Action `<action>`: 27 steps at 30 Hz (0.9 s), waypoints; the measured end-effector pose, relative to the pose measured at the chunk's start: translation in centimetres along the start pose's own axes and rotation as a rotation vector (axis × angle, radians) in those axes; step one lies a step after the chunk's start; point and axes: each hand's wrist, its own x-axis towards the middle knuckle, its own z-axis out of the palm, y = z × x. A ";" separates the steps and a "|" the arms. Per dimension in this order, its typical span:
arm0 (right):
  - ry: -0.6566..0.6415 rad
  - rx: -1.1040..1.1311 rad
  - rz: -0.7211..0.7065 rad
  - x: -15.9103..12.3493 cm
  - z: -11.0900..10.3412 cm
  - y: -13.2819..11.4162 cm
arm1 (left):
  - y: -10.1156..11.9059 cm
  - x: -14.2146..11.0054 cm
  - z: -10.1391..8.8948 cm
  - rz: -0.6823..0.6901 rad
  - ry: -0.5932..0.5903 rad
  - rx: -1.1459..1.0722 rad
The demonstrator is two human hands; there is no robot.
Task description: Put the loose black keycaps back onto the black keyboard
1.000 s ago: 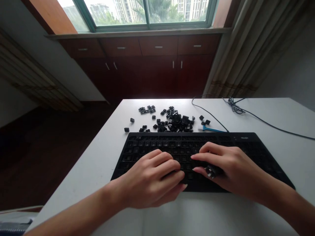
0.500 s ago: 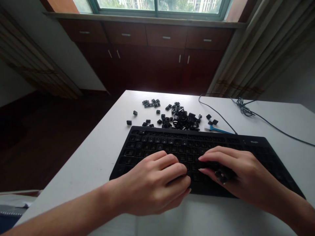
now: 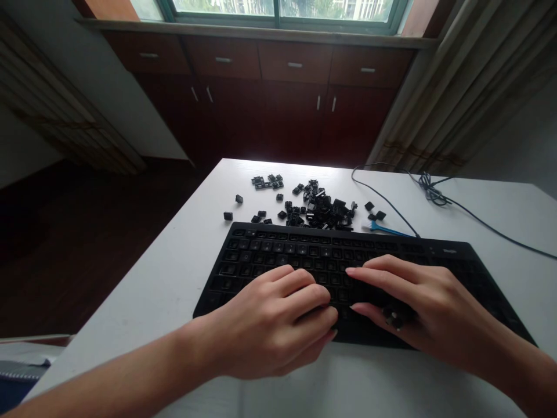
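A black keyboard point(image 3: 300, 247) lies on the white table, many of its key positions showing as bare sockets. Over its left-middle part my left hand point(image 3: 278, 322) is curled; the fingertips are tucked out of sight, and what they hold, if anything, is hidden. My right hand point(image 3: 418, 302) rests over the right-middle part, thumb and index fingertips apart near the sockets. In the curve of that hand sits a small black keycap point(image 3: 395, 318), dark and partly covered by the fingers. Behind the keyboard lies a heap of loose black keycaps point(image 3: 324, 209).
A blue brush point(image 3: 387, 229) with pale bristles lies against the keyboard's back edge. The keyboard cable point(image 3: 383, 194) runs behind it to a tied bundle point(image 3: 430, 191). More single keycaps are scattered at the left of the heap on the white table point(image 3: 174, 273).
My right index finger has lifted away from the thumb, widening the gap between their tips. The keycap in the right hand has shifted slightly. My left hand has hardly moved.
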 end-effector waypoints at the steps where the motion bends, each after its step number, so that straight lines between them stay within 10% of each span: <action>1: 0.003 0.011 -0.019 0.0 0.0 0.0 | 0.0 0.0 0.0 0.002 0.001 0.001; 27: -0.030 0.138 -0.033 -0.1 -1.0 0.0 | 0.1 0.2 0.0 -0.005 0.011 0.004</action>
